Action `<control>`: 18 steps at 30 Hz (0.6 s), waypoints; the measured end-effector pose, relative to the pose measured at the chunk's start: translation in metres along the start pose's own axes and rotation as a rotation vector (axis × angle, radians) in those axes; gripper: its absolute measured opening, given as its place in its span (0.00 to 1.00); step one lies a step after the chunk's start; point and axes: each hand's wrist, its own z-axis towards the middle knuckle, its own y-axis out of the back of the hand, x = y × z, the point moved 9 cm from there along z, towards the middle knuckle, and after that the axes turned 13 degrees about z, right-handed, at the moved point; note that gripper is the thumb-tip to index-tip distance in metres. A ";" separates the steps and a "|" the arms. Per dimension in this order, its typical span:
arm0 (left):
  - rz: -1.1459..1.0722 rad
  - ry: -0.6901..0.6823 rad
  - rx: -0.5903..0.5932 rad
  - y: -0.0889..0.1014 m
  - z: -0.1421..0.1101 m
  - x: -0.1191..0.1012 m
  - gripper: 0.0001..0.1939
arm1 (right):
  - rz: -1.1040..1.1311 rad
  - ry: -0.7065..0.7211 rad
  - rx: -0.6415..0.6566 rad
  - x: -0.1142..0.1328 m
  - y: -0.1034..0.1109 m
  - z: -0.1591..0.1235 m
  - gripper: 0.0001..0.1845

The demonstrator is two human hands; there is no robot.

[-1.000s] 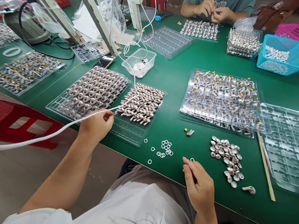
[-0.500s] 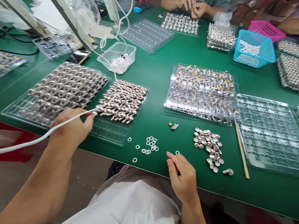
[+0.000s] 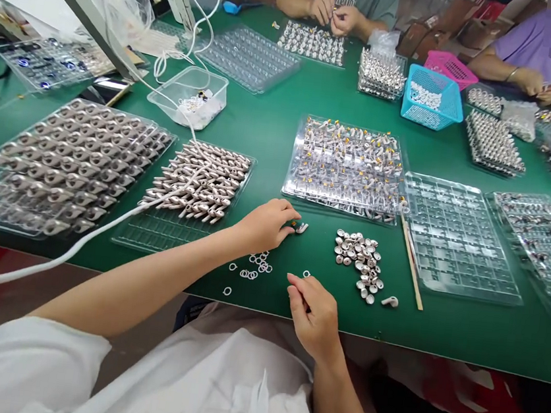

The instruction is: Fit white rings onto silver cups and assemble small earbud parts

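My left hand [image 3: 269, 228] reaches across the table. Its thumb and forefinger are a little apart around a small orange tab, beside a pale earbud stem piece [image 3: 301, 228] lying on the green surface. Below, near the table's front edge, is my right hand [image 3: 313, 317], with thumb and fingers curled together; whatever it may hold is hidden. A single white ring [image 3: 306, 274] lies just past its fingertips. Several more white rings [image 3: 250, 274] are scattered under my left wrist. To the right sits a pile of round silvery caps [image 3: 359, 259], with a loose earbud shell [image 3: 389, 301] beside it.
Trays of beige earbud shells [image 3: 199, 181] stand at left, under a white cable [image 3: 103, 236]. A filled clear tray [image 3: 347, 168] lies ahead, an unfilled clear tray [image 3: 461, 237] and a thin stick [image 3: 413, 265] to its right. Co-workers sit opposite, behind a blue basket [image 3: 430, 111].
My left hand has left the beige shell tray and moved right to the orange tab and stem piece. My right hand keeps nearly the same pose. The view has shifted to the right.
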 end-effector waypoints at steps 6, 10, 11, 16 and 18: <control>-0.025 -0.025 0.055 -0.006 0.018 0.001 0.06 | 0.012 0.041 -0.021 0.003 0.000 0.001 0.13; -0.067 -0.027 0.051 -0.001 0.007 -0.009 0.04 | 0.036 0.011 -0.080 0.001 0.007 0.001 0.15; -0.084 -0.024 0.052 0.002 0.001 -0.013 0.04 | 0.042 -0.011 -0.121 0.000 0.011 0.001 0.17; -0.340 0.028 0.083 0.016 -0.039 -0.035 0.05 | 0.043 -0.065 -0.195 0.003 0.022 0.000 0.24; -0.450 0.044 0.096 0.018 -0.056 -0.044 0.05 | 0.071 -0.056 -0.164 0.006 0.020 0.001 0.23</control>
